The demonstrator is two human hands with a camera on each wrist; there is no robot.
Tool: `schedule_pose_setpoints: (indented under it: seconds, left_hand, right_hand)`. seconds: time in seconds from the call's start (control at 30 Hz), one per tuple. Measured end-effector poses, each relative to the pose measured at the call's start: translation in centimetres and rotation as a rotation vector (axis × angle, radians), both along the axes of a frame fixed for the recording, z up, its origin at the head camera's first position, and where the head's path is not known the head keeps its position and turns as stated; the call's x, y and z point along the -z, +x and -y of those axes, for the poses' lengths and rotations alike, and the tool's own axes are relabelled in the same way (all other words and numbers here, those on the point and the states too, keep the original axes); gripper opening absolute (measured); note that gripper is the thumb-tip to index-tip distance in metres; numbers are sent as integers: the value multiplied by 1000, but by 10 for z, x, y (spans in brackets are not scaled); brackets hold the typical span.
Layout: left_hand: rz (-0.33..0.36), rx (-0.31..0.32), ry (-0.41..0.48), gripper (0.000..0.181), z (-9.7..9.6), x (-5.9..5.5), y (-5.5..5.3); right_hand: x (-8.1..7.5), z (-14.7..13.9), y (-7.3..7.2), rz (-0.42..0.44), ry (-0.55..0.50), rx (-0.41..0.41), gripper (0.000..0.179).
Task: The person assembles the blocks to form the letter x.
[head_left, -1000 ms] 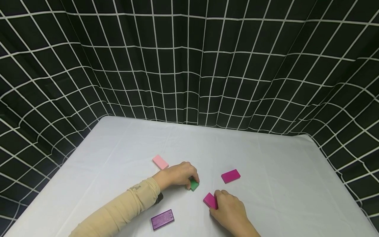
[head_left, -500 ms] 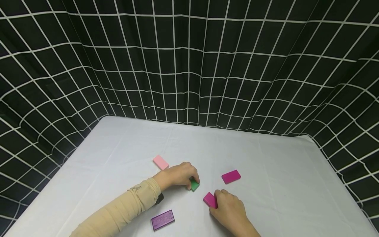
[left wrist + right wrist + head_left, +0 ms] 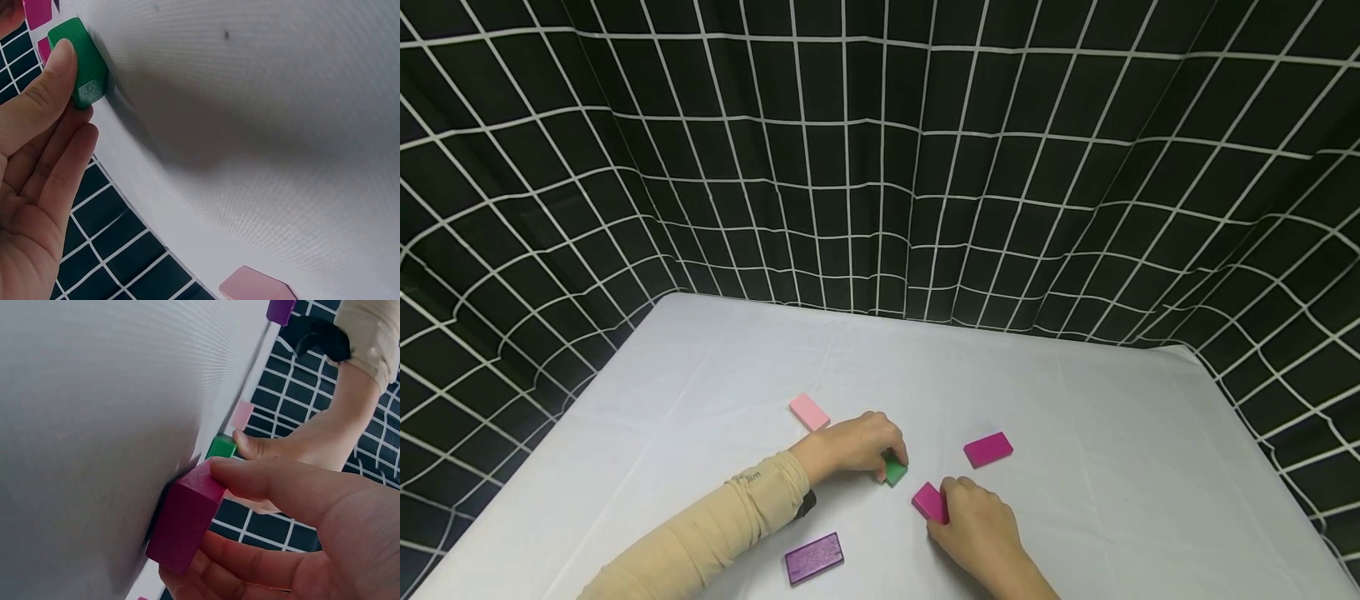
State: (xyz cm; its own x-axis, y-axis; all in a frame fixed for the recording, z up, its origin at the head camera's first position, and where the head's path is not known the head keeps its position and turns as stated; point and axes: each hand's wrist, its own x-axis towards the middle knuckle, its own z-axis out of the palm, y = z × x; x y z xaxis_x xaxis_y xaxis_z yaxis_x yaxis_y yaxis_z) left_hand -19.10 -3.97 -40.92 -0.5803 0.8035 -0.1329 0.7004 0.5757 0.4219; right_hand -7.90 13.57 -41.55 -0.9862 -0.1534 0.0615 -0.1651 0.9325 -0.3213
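In the head view my left hand [image 3: 857, 443] pinches a green block [image 3: 895, 471] near the middle of the table, thumb on one side and fingers on the other. The left wrist view shows that thumb lying against the green block [image 3: 81, 65], close to the white cloth. Nearer the front, my right hand [image 3: 977, 521] grips a magenta block [image 3: 929, 503] between thumb and fingers. In the right wrist view the magenta block [image 3: 187, 519] stands close to the cloth, and the green block [image 3: 221, 447] lies beyond it.
A pale pink block [image 3: 809, 412] lies behind the left wrist. Front left sits a purple block [image 3: 814, 559], and another magenta block [image 3: 988, 449] rests behind the right hand. Dark curtains [image 3: 880, 167] with a white grid surround the white table [image 3: 1112, 467].
The right hand has shifted slightly away from the front edge with the magenta block, a little closer to the green one. My left hand has stayed put on the green block.
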Motion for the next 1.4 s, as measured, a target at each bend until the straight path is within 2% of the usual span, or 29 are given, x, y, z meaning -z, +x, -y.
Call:
schedule_pose_setpoints:
  seconds: [0.53,0.83,1.13,1.4]
  left_hand:
    - [-8,0,0,32,0,0,-2]
    - [26,2,46,31,0,2,-8]
    - [84,-22,57,32,-1,4,-11]
    - [109,-34,57,32,-1,4,-13]
  right_hand:
    - [0,6,-7,1,11,-14,25]
    - [0,8,-9,7,2,-14,26]
    - [0,10,-12,28,-19,-12,26]
    - [0,14,-14,33,-20,-15,27]
